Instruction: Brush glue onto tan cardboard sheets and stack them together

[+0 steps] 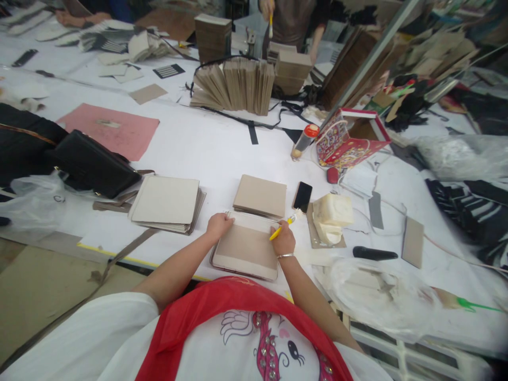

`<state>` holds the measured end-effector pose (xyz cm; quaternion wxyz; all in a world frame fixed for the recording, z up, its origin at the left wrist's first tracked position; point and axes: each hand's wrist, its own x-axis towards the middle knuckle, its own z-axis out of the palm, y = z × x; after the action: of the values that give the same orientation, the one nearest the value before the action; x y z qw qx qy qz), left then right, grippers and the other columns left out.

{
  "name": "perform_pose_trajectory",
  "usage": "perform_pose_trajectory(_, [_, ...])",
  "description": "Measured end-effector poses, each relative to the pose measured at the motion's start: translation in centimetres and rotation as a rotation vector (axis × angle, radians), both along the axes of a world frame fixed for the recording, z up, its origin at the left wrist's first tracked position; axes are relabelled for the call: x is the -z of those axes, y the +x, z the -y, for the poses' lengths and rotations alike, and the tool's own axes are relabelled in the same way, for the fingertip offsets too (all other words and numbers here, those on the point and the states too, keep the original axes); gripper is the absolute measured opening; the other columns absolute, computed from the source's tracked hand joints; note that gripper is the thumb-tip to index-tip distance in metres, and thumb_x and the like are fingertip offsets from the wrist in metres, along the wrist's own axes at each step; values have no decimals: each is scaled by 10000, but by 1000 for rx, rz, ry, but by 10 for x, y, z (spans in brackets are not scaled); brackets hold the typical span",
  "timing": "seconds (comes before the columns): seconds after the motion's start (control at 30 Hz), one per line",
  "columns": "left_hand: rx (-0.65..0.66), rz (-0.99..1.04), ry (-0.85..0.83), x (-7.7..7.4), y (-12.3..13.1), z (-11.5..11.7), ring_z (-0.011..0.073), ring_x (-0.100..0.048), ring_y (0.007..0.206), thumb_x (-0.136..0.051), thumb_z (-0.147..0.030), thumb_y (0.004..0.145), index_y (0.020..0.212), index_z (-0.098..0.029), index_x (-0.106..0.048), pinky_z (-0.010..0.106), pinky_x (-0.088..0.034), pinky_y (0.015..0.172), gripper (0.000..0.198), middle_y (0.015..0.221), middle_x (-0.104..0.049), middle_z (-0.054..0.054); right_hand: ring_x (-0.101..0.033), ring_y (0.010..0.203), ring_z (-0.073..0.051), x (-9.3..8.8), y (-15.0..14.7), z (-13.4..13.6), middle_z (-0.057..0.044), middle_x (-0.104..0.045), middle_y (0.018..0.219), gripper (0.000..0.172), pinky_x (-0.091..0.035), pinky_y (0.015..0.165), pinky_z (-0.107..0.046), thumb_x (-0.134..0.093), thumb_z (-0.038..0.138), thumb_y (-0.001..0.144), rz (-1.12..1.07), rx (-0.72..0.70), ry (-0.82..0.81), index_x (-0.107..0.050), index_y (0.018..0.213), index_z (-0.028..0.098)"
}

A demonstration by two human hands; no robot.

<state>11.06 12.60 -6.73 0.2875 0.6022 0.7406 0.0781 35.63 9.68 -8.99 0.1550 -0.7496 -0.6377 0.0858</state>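
Note:
A beige rectangular panel (246, 244) with a pale strip along its far edge lies on a low stack before me. My left hand (219, 225) pinches its far left corner, thumb on top. In my right hand (284, 239) is a yellow-handled brush (281, 230), bristles pointing away to the right; the fingers also rest at the panel's far right corner. Just beyond stands a small stack of beige panels (260, 194). Left of my left hand sits a stack of off-white panels (165, 201). A block of cream-coloured material (332, 214) on a board is right of the brush.
A black phone (302, 196), a red-capped bottle (305, 142) and a red patterned paper bag (352, 138) stand to the right. A black bag (95, 165) and pink sheet (115, 129) lie left. Fanned panels (234, 84) stand farther back, near another person (296, 24) holding a brush.

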Motion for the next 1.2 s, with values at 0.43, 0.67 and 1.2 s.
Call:
perform_pose_trajectory(0.43, [110, -508, 221, -4, -180, 55, 317, -416, 1158, -599, -360, 705, 1327, -149, -319, 459, -282, 959, 713, 1222, -494, 172, -580, 717, -178, -25, 24, 26, -49, -618, 800, 319, -422, 638, -277, -465, 381, 810, -162, -24, 244, -446, 1036, 157])
perform_pose_trajectory(0.67, [365, -412, 393, -20, -163, 83, 225, -523, 939, -393, -166, 812, 1034, -200, -577, 357, -405, 833, 291, 954, -598, 103, -632, 745, -162, -57, -14, 32, -50, -641, 851, 256, -476, 661, -273, -459, 386, 815, -392, -156, 213, -445, 969, 182])
perform_pose_trajectory(1.2, [1241, -122, 718, -25, 62, 119, 157, -456, 723, -367, -223, 897, 898, -183, -529, 301, -334, 631, 167, 816, -555, 45, -560, 621, -145, -35, 10, 82, -15, -574, 786, 249, -452, 606, -285, -490, 345, 765, -439, -79, 14, -434, 947, 184])
